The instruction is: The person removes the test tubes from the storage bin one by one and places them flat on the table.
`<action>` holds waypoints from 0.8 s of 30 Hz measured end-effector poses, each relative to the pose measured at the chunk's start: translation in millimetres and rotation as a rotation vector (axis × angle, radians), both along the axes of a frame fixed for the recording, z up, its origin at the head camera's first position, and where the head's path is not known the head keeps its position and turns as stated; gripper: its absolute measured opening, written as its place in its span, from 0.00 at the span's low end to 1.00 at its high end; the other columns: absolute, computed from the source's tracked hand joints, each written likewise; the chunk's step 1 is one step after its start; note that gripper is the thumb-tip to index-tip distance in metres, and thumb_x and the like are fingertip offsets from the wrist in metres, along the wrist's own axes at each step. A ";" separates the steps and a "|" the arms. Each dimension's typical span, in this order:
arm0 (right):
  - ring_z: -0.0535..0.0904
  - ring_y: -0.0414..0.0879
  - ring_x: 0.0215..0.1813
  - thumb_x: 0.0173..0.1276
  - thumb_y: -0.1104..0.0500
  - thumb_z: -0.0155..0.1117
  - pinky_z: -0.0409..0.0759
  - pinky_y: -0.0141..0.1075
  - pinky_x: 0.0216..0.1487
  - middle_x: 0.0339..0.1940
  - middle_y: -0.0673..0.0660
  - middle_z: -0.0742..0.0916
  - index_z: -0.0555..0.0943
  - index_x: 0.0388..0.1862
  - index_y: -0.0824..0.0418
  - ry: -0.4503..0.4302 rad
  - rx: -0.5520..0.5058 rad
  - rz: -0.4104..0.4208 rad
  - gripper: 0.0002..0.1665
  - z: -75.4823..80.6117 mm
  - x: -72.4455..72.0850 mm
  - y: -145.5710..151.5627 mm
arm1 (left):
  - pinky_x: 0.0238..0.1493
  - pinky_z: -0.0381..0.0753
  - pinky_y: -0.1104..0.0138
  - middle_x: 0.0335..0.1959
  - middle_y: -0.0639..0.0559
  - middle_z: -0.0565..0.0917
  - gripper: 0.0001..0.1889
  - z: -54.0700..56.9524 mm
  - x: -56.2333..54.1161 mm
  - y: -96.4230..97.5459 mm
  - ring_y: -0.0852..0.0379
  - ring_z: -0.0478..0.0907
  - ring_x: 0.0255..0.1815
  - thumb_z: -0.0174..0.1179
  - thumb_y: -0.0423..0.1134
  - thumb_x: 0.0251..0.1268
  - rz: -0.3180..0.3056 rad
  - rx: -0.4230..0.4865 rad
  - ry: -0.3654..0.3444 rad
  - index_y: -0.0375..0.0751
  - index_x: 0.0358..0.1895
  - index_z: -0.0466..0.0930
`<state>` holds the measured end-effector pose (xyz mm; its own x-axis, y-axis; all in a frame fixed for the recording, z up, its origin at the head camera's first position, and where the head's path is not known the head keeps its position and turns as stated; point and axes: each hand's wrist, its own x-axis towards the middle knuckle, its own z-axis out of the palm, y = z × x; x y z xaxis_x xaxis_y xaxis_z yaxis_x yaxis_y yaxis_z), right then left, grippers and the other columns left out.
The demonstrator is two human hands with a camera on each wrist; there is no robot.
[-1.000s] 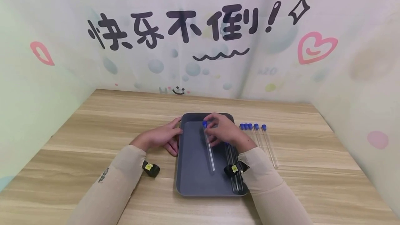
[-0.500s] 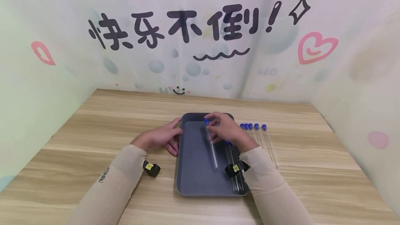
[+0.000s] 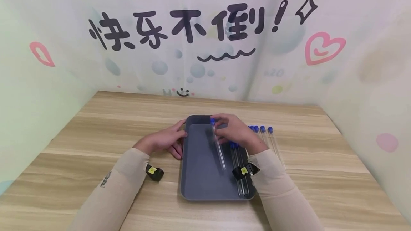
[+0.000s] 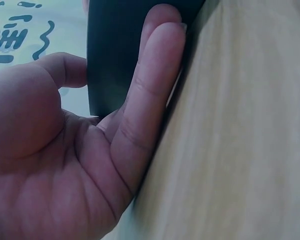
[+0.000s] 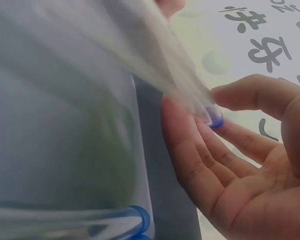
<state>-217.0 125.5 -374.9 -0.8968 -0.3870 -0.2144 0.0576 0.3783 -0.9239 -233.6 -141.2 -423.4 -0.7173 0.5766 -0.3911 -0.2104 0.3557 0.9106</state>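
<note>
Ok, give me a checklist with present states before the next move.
1. Right hand pinching the clear blue-capped test tube near its cap: ok.
2. Left hand touching the dark-grey rectangular tray at its side: ok.
3. Held tube's lower end apart from the clear blue-capped tubes in the tray: ok.
4. Held tube's lower end off the tray floor: cannot tell.
5. All tubes in the tray: not ok; some lie on the light wooden table.

You are somewhere booth-like: a wood-grain table (image 3: pixel 321 184) closed in far, left and right by pale sheeting (image 3: pixel 135 68) printed with dark lettering (image 3: pixel 187 27); whether home or workplace, you cannot tell.
</note>
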 end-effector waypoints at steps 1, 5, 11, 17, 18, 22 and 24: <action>0.87 0.53 0.41 0.70 0.70 0.58 0.90 0.43 0.40 0.62 0.69 0.77 0.65 0.76 0.60 0.001 -0.003 -0.002 0.36 1.3 0.3 0.1 | 0.34 0.90 0.51 0.35 0.34 0.82 0.33 0.5 -0.3 -0.1 0.46 0.86 0.27 0.38 0.43 0.80 0.002 -0.001 0.002 0.71 0.80 0.36; 0.87 0.53 0.42 0.70 0.71 0.58 0.90 0.43 0.43 0.62 0.71 0.77 0.63 0.77 0.61 0.010 -0.021 -0.004 0.37 3.9 0.9 0.5 | 0.34 0.90 0.51 0.35 0.35 0.82 0.33 1.4 -0.2 -0.5 0.47 0.86 0.27 0.38 0.43 0.81 0.004 -0.001 0.001 0.71 0.80 0.36; 0.87 0.53 0.43 0.73 0.68 0.58 0.89 0.43 0.46 0.60 0.75 0.80 0.59 0.79 0.60 0.029 -0.026 -0.001 0.38 4.7 1.0 1.7 | 0.34 0.90 0.51 0.36 0.35 0.82 0.33 2.7 1.5 -0.4 0.47 0.86 0.27 0.38 0.42 0.81 -0.004 0.001 -0.001 0.70 0.80 0.35; 0.85 0.63 0.49 0.73 0.65 0.60 0.89 0.44 0.45 0.60 0.72 0.81 0.63 0.78 0.55 0.031 -0.014 -0.005 0.36 7.0 1.6 2.4 | 0.34 0.90 0.52 0.35 0.35 0.82 0.33 2.7 1.1 -0.5 0.47 0.86 0.27 0.38 0.42 0.81 -0.004 0.003 0.001 0.70 0.80 0.36; 0.84 0.64 0.51 0.74 0.64 0.60 0.89 0.44 0.45 0.60 0.72 0.80 0.63 0.78 0.54 0.030 -0.017 -0.001 0.35 7.6 1.7 2.6 | 0.34 0.90 0.51 0.35 0.35 0.82 0.33 2.8 1.0 -0.5 0.47 0.86 0.27 0.38 0.42 0.80 -0.004 0.003 0.003 0.70 0.80 0.36; 0.84 0.64 0.51 0.75 0.62 0.59 0.90 0.45 0.41 0.62 0.71 0.79 0.63 0.78 0.52 0.025 -0.021 -0.003 0.35 9.7 2.5 2.6 | 0.34 0.90 0.52 0.35 0.35 0.82 0.33 3.0 1.4 -0.6 0.47 0.86 0.27 0.38 0.43 0.81 -0.005 0.002 0.005 0.70 0.80 0.36; 0.84 0.63 0.49 0.75 0.62 0.59 0.90 0.46 0.39 0.62 0.71 0.79 0.63 0.78 0.51 0.019 -0.020 -0.014 0.35 10.7 3.1 2.6 | 0.34 0.90 0.52 0.35 0.35 0.82 0.33 2.7 1.5 -0.6 0.47 0.86 0.27 0.38 0.43 0.80 -0.004 0.003 0.006 0.70 0.80 0.36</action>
